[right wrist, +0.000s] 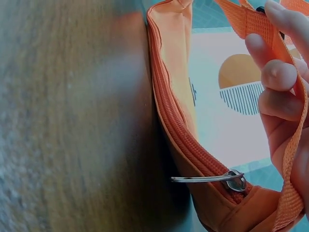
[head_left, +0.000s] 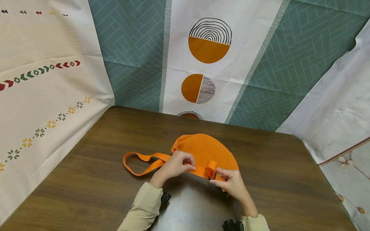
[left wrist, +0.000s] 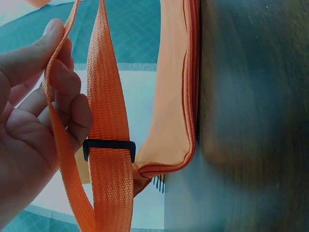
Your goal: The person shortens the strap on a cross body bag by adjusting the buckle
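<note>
An orange half-moon zip bag (head_left: 209, 149) lies on the table, its zipper (right wrist: 174, 111) along the edge nearer the person. My left hand (head_left: 177, 164) pinches the orange webbing strap (left wrist: 110, 96) between thumb and fingers, over the bag's left part. A black slider buckle (left wrist: 110, 151) sits on the strap beside that hand. Toward the right end, my right hand (head_left: 233, 184) pinches the strap close to a small black buckle (head_left: 212, 175), where a short loop of webbing stands up. A metal zipper pull (right wrist: 207, 179) shows in the right wrist view.
Left of the bag, a slack loop of strap (head_left: 143, 157) lies on the brown wooden table (head_left: 95, 173). Patterned cloths (head_left: 133, 64) hang behind the table and at both sides. Dark wrist devices (head_left: 165, 198) sit at the sleeves.
</note>
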